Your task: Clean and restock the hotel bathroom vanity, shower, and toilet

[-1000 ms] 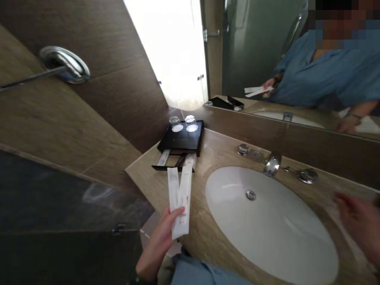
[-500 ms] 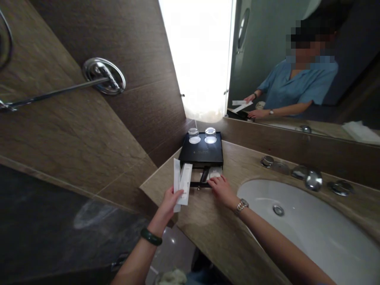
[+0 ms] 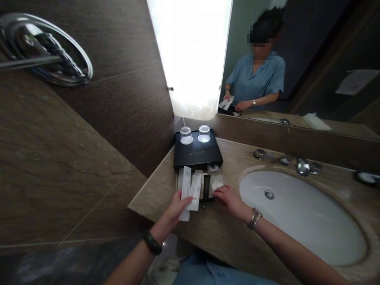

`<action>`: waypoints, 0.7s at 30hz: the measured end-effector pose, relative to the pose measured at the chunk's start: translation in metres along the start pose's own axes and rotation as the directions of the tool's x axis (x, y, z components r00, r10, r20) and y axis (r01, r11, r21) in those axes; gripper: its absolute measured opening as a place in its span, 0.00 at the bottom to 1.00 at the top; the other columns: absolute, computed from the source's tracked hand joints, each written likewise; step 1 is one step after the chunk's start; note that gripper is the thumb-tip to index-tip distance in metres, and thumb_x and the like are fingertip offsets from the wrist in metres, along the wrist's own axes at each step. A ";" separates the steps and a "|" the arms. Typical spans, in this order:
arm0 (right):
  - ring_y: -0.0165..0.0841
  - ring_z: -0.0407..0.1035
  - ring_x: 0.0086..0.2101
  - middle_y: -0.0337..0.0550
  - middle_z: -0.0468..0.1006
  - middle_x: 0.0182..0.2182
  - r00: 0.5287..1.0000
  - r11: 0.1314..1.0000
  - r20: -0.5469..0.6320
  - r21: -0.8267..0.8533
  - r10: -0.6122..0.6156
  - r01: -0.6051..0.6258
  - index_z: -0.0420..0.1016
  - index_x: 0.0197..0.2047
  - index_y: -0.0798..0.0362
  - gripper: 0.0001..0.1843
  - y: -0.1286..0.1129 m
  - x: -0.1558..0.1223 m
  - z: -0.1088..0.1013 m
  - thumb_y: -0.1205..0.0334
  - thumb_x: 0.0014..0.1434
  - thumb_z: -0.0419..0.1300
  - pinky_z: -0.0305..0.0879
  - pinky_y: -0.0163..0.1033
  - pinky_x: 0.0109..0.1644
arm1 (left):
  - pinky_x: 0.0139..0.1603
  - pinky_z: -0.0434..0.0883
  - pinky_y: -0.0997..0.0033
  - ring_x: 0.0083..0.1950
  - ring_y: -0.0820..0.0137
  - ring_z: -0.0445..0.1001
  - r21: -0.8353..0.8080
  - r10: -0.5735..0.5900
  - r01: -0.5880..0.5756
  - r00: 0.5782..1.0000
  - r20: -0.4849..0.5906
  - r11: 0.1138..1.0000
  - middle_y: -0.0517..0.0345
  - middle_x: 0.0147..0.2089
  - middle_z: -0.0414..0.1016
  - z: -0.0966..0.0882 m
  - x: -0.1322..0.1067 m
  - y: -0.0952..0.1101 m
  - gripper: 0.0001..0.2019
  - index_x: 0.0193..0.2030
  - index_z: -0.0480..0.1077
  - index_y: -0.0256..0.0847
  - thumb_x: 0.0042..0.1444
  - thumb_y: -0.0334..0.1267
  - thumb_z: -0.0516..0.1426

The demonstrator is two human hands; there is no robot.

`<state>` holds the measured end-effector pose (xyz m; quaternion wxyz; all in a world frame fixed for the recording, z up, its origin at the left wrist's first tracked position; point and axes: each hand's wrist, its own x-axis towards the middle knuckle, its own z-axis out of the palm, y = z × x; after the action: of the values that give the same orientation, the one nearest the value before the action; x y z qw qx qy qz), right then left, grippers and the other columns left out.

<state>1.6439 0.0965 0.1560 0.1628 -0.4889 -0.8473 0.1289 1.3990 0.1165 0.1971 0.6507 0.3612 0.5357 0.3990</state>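
**Packets at the open amenity drawer**

The left hand (image 3: 175,208) had its fingers closed around two long white packets (image 3: 190,190), pinching them near their lower ends so that they stood fanned upward over the near left part of the drawer (image 3: 198,186). The right hand (image 3: 228,198) lay just right of them, fingers curled down and narrow onto a small pale wrapped item (image 3: 216,184) in the drawer's right section; whether it actually gripped that item could not be told. Between the two hands a dark tube (image 3: 206,185) lay in the drawer.

The drawer stood pulled out toward the near edge from under a black tray box (image 3: 197,152), which carried two upturned glasses (image 3: 195,133) at its far end. All of it sat on the stone counter (image 3: 225,233), left of the white basin (image 3: 299,213) and its chrome taps (image 3: 297,164). A lit panel and a mirror rose behind.

Judged from this, the step in hand was sorting the drawer's contents with the packets ready. Placing them would call for lowering the packets flat into the left section, clear of the tube.
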 end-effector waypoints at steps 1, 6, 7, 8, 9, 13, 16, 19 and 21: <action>0.40 0.73 0.47 0.50 0.82 0.47 1.000 1.000 -0.020 0.005 -0.010 0.010 0.80 0.49 0.52 0.12 -0.001 0.009 -0.002 0.68 0.67 0.57 0.63 0.49 0.57 | 0.35 0.74 0.70 0.33 0.66 0.78 0.002 0.009 -0.009 1.000 -0.006 1.000 0.47 0.38 0.82 0.005 0.009 0.001 0.18 0.44 0.75 0.30 0.44 0.24 0.67; 0.42 0.69 0.56 0.53 0.76 0.58 0.998 0.999 -0.054 -0.011 -0.031 0.030 0.76 0.60 0.53 0.20 -0.005 0.062 0.002 0.70 0.67 0.57 0.62 0.50 0.62 | 0.38 0.72 0.75 0.35 0.68 0.77 0.026 0.068 -0.066 0.994 -0.084 0.997 0.56 0.32 0.80 0.024 0.053 0.004 0.19 0.37 0.75 0.34 0.41 0.11 0.58; 0.42 0.68 0.57 0.53 0.75 0.60 0.999 0.999 -0.025 -0.021 -0.038 0.038 0.75 0.60 0.52 0.20 -0.004 0.070 0.005 0.70 0.67 0.56 0.62 0.51 0.63 | 0.37 0.72 0.76 0.35 0.68 0.77 0.029 0.070 -0.068 0.993 -0.095 0.997 0.56 0.31 0.79 0.024 0.056 0.004 0.19 0.35 0.75 0.34 0.41 0.10 0.57; 0.42 0.69 0.57 0.53 0.75 0.60 0.999 0.998 0.016 -0.033 -0.045 0.045 0.77 0.59 0.52 0.19 -0.003 0.076 0.007 0.70 0.67 0.56 0.61 0.51 0.63 | 0.35 0.72 0.76 0.34 0.69 0.76 0.028 0.071 -0.069 0.992 -0.108 0.997 0.56 0.30 0.78 0.022 0.056 0.006 0.18 0.34 0.75 0.34 0.42 0.10 0.56; 0.42 0.69 0.56 0.53 0.76 0.59 0.997 0.998 0.060 -0.044 -0.048 0.051 0.79 0.55 0.53 0.17 -0.001 0.080 0.010 0.70 0.67 0.56 0.61 0.52 0.63 | 0.35 0.73 0.75 0.34 0.69 0.76 0.022 0.070 -0.068 0.990 -0.118 0.997 0.55 0.30 0.78 0.018 0.053 0.008 0.16 0.34 0.74 0.34 0.44 0.11 0.57; 0.41 0.71 0.52 0.51 0.80 0.51 0.995 0.997 0.097 -0.075 -0.029 0.036 0.82 0.45 0.54 0.12 0.005 0.084 0.014 0.68 0.68 0.56 0.51 0.58 0.69 | 0.34 0.79 0.62 0.39 0.61 0.80 -0.041 0.021 -0.026 0.992 -0.125 0.999 0.44 0.45 0.79 -0.009 0.012 0.016 0.08 0.41 0.74 0.33 0.54 0.24 0.62; 0.44 0.65 0.60 0.50 0.76 0.58 0.995 0.994 0.043 -0.052 -0.091 0.093 0.79 0.55 0.50 0.14 0.004 0.087 0.017 0.63 0.69 0.58 0.47 0.62 0.70 | 0.33 0.81 0.59 0.38 0.59 0.82 -0.069 -0.114 0.107 0.989 -0.094 0.992 0.36 0.54 0.78 -0.025 -0.020 0.019 0.10 0.47 0.73 0.31 0.60 0.33 0.61; 0.46 0.64 0.60 0.51 0.76 0.57 0.978 0.983 0.109 -0.024 -0.177 0.181 0.81 0.50 0.51 0.12 0.003 0.096 0.021 0.59 0.69 0.59 0.55 0.58 0.66 | 0.33 0.81 0.61 0.34 0.61 0.82 -0.122 -0.190 0.182 0.980 -0.055 0.976 0.36 0.51 0.80 -0.022 -0.024 0.016 0.11 0.52 0.69 0.31 0.64 0.33 0.58; 0.43 0.68 0.54 0.51 0.79 0.50 0.968 0.982 0.169 -0.012 -0.184 0.188 0.82 0.43 0.54 0.12 0.003 0.101 0.023 0.60 0.69 0.58 0.59 0.54 0.63 | 0.36 0.81 0.59 0.35 0.59 0.83 -0.221 -0.195 0.183 0.980 -0.033 0.958 0.39 0.48 0.81 -0.011 -0.004 0.013 0.10 0.53 0.66 0.34 0.65 0.30 0.56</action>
<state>1.5901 0.1847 0.1490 0.0957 -0.3970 -0.9017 0.1420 1.3858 0.1189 0.2089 0.7065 0.2240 0.5387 0.4006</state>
